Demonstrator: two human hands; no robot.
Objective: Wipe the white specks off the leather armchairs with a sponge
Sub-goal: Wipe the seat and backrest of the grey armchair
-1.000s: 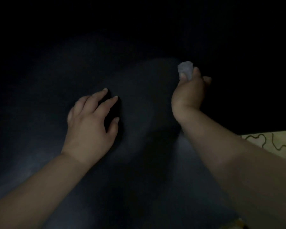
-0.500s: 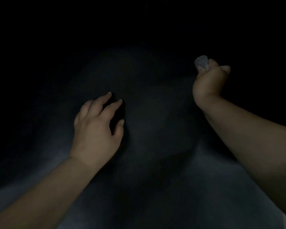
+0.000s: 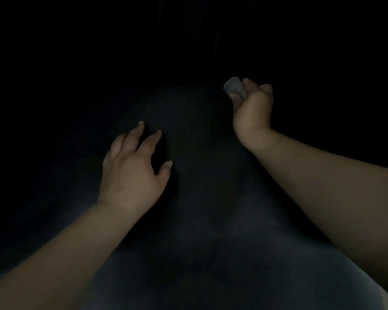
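Two hands in view, both yours, over a very dark surface that reads as the leather armchair; lighting is poor and most of the upper field is black.

Left hand: palm down, fingers spread and nearly straight, resting flat on the dark leather. It holds nothing. Thumb sits out to the right, tip on the surface.

Right hand: raised farther from you than the left, well apart from it, wrist bent. Your fingers are curled round the sponge, a small pale grey lump that pokes out at the upper left of the fist. The grip is closed firmly on it; only the sponge's exposed end shows, the rest is hidden inside the hand.

Whether the sponge touches the leather cannot be told: the area behind it is too dark to separate surface from background.

Armchair surface: a faint grey sheen shows toward the lower edge of the view, between and beneath your forearms. White specks cannot be made out in this light. Seams, cushion edges and arm shape are also too dim to tell.
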